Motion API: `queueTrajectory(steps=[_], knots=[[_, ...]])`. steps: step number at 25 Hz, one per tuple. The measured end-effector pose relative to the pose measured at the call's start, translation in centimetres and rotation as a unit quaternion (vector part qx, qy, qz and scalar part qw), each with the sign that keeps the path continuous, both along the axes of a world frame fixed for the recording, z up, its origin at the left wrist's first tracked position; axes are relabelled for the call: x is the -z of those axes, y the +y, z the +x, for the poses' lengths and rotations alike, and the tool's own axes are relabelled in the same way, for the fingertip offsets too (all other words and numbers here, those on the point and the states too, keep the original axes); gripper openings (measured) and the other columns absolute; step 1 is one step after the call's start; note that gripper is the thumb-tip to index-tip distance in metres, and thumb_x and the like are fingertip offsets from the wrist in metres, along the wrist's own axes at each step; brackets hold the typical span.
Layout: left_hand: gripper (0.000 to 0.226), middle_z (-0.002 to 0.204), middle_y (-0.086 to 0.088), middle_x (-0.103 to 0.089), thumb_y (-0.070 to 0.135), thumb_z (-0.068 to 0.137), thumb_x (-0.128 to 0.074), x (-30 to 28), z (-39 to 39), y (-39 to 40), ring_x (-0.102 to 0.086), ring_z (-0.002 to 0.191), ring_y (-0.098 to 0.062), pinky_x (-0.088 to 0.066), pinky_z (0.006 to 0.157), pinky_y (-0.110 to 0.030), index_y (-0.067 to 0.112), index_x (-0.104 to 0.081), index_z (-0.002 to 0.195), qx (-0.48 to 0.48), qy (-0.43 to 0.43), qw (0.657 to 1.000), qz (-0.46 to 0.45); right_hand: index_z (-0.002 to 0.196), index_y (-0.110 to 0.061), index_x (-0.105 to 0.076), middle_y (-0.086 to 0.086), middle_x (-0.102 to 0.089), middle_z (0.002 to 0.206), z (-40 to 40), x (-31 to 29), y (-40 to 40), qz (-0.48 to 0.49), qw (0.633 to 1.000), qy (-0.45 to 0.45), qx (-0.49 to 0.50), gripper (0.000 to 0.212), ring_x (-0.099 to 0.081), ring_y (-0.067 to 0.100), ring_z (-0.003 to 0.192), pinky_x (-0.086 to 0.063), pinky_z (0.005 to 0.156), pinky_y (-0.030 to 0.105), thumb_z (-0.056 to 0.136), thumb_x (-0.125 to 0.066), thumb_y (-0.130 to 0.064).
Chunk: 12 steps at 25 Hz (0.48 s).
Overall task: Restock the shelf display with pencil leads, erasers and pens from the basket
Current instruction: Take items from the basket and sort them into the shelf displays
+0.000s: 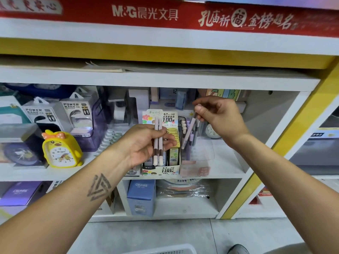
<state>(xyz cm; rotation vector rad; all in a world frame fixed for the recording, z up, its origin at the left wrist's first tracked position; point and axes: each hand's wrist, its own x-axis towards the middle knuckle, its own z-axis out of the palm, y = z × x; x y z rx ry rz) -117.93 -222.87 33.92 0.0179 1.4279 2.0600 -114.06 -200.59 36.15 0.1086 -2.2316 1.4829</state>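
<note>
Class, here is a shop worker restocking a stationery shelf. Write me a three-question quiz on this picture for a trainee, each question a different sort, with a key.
1. True or false: the left hand holds two pens.
2. Where is the right hand putting its pen?
A. into the clear pen holder
B. behind the yellow duck clock
C. on the floor
3. Fill in: the box of pencil leads stands on the holder's ___ side in the picture.

Key
1. True: both pens are gripped upright, side by side.
2. A: the pen slants down among the other pens there.
3. Left.
</note>
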Motion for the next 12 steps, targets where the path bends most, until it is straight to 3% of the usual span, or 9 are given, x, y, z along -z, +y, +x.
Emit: queueTrajectory(steps=[4, 12], knots=[[0.034, 0.1, -0.031, -0.07, -0.001, 0.096, -0.052, -0.1, -0.1, 0.0, -0.072, 0.09, -0.041, -0.061, 0.065, -0.04, -0.012, -0.047, 0.128, -0.006, -0.013, 1.0, 0.022, 0.101, -0.02, -0.075, -0.008, -0.073, 0.081, 0.1, 1.1, -0.5, 0.172, 0.985, -0.022, 0.011, 0.013, -0.069, -0.001, 0.072, -0.054, 0.071, 0.013, 0.091, -0.072, -0.013], [0.007, 0.104, -0.025, -0.072, 0.002, 0.097, -0.053, 0.1, -0.6, 0.0, -0.072, 0.096, -0.037, -0.059, 0.078, -0.05, 0.004, -0.05, 0.103, -0.003, 0.013, 1.0, 0.007, 0.095, -0.025, -0.078, -0.016, -0.072, 0.082, 0.1, 1.9, -0.9, 0.259, 0.964, -0.054, 0.011, 0.01, -0.063, -0.008, 0.075, -0.042, 0.065, 0.001, 0.088, -0.076, -0.019]])
